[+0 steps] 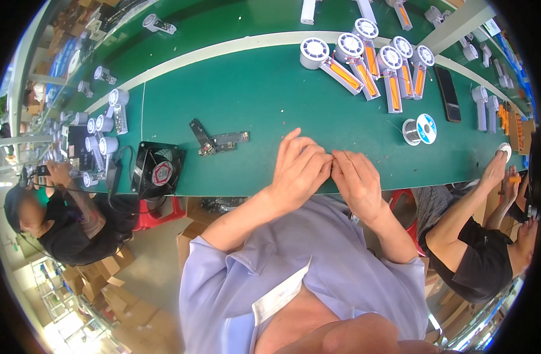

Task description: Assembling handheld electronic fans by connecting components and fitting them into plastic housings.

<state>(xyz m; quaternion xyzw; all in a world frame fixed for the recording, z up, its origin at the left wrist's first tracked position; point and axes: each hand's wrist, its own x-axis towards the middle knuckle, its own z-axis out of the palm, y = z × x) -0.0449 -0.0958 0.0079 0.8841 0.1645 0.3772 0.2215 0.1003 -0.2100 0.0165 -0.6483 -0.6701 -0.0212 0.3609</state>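
Note:
Over the near edge of the green workbench (252,94), both hands meet fingertip to fingertip. My left hand (298,170) pinches with thumb and index finger, its other fingers curled. Against it, my right hand (359,182) is closed in a pinch too. Whatever sits between the fingertips is hidden or too small to make out. Several narrow dark circuit boards (230,139) lie in a small pile left of my left hand. A spool of silvery wire (419,130) stands beyond my right hand.
Several grey handheld-fan housings (392,82) with orange strips cluster at the back right, near a black phone (447,93). A black square fan (158,170) stands at the left bench edge, by more grey housings (108,144). Co-workers sit at left (76,218) and right (471,253).

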